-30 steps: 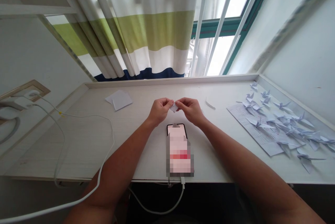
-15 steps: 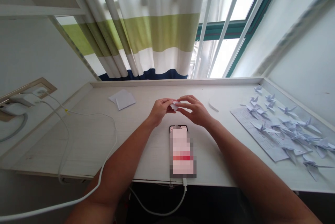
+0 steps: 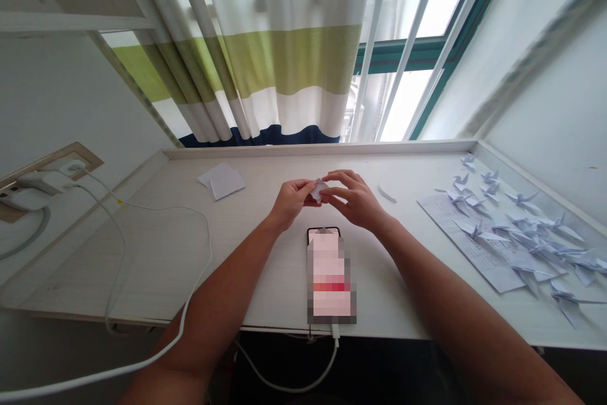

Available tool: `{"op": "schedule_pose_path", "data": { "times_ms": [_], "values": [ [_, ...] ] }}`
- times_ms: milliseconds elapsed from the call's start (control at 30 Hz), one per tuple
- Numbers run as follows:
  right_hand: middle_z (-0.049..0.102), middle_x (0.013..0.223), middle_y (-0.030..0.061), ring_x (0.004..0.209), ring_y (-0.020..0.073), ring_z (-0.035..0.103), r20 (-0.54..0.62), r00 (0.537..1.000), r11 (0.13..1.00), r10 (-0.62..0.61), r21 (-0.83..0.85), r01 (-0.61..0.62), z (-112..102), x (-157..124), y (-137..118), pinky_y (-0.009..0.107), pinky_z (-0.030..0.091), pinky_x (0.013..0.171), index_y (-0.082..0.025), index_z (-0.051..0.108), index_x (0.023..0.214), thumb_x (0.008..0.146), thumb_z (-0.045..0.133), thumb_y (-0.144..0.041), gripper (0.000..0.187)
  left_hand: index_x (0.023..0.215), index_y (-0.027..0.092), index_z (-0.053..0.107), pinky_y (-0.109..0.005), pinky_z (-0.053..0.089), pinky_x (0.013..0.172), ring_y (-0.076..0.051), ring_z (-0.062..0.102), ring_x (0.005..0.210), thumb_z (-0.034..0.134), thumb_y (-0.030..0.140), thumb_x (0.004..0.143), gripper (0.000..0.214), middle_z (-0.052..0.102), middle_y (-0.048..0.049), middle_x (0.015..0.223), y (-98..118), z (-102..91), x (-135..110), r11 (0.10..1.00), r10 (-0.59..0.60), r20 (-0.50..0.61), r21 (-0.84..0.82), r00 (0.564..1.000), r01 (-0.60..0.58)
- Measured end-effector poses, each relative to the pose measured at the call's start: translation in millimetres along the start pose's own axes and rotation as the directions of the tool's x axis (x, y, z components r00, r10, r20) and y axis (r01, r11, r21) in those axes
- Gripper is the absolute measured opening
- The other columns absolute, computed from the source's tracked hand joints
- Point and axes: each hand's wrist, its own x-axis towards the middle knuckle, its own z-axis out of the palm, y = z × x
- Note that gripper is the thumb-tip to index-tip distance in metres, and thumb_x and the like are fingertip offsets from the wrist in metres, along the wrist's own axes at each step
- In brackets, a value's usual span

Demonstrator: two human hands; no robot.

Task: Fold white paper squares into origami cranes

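Note:
A small folded piece of white paper [image 3: 317,190] is held above the white desk [image 3: 190,253], just beyond a phone [image 3: 329,272] lying flat. My left hand [image 3: 291,199] pinches the paper's left side between thumb and fingers. My right hand [image 3: 355,198] meets it from the right, fingertips pressed on the paper with the other fingers loosely spread. Both forearms reach in from the near edge on either side of the phone.
Several folded paper cranes [image 3: 521,228] lie on a printed sheet [image 3: 467,244] at the right. Two white paper squares [image 3: 222,179] sit at the back left, a paper scrap [image 3: 386,193] at back right. A white charging cable [image 3: 142,215] runs from a wall socket [image 3: 42,181]. Curtain and window stand behind.
The camera shifted slightly left early on. My right hand's fingers have lifted and spread over the paper, and the paper piece has turned a little between both hands.

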Motion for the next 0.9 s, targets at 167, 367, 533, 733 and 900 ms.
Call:
{"op": "schedule_pose_path", "data": {
  "times_ms": [167, 367, 533, 733, 900],
  "values": [
    [0.072, 0.103, 0.009, 0.102, 0.026, 0.062, -0.086, 0.989, 0.98, 0.12, 0.17, -0.104, 0.9, 1.9, -3.5, 0.046, 0.054, 0.088, -0.024, 0.072, 0.097, 0.099, 0.058, -0.032, 0.016, 0.098, 0.012, 0.074, -0.036, 0.06, 0.077, -0.022, 0.075, 0.08, 0.071, 0.055, 0.084, 0.045, 0.075, -0.0103, 0.083, 1.7, 1.2, -1.4, 1.0, 0.021, 0.116, 0.01, 0.993, -0.022],
    [0.071, 0.09, 0.0061, 0.085, 0.0224, 0.066, -0.162, 0.92, 0.899, 0.357, 0.328, -0.291, 3.5, 3.9, -7.9, 0.041, 0.056, 0.08, -0.023, 0.068, 0.087, 0.096, 0.059, -0.041, 0.022, 0.111, 0.013, 0.072, -0.038, 0.058, 0.082, -0.023, 0.074, 0.089, 0.082, 0.046, 0.075, 0.049, 0.077, -0.0113, 0.093, -0.2, 3.4, -4.1, 0.991, 0.084, 0.197, 0.087, 0.977, -0.103],
    [0.071, 0.086, 0.0049, 0.079, 0.02, 0.065, -0.164, 0.901, 0.885, 0.401, 0.325, -0.334, 7.1, 2.7, -11.4, 0.037, 0.056, 0.074, -0.023, 0.067, 0.087, 0.097, 0.056, -0.044, 0.026, 0.102, 0.013, 0.074, -0.038, 0.059, 0.077, -0.023, 0.074, 0.082, 0.079, 0.049, 0.077, 0.044, 0.076, -0.0104, 0.089, -3.5, 4.9, -3.4, 0.985, 0.082, 0.168, 0.138, 0.982, -0.106],
    [0.073, 0.092, 0.0064, 0.083, 0.0204, 0.068, -0.089, 0.864, 0.802, 0.495, 0.428, -0.416, 8.1, 5.7, -16.1, 0.035, 0.058, 0.073, -0.022, 0.067, 0.094, 0.09, 0.065, -0.047, 0.025, 0.088, 0.015, 0.078, -0.031, 0.057, 0.068, -0.018, 0.067, 0.074, 0.069, 0.053, 0.084, 0.039, 0.074, -0.0064, 0.08, -6.4, 4.2, -0.5, 0.939, 0.195, 0.035, 0.282, 0.98, -0.197],
    [0.075, 0.088, 0.0086, 0.081, 0.0215, 0.071, 0.109, 0.768, 0.581, 0.631, 0.591, -0.56, 16.3, 7.1, -15.9, 0.034, 0.058, 0.069, -0.018, 0.066, 0.098, 0.084, 0.072, -0.043, 0.029, 0.088, 0.018, 0.077, -0.027, 0.052, 0.067, -0.017, 0.064, 0.079, 0.066, 0.048, 0.088, 0.032, 0.074, -0.0054, 0.087, -10.9, 10.4, -1.4, 0.855, 0.387, -0.136, 0.424, 0.912, -0.3]
  ]
}}
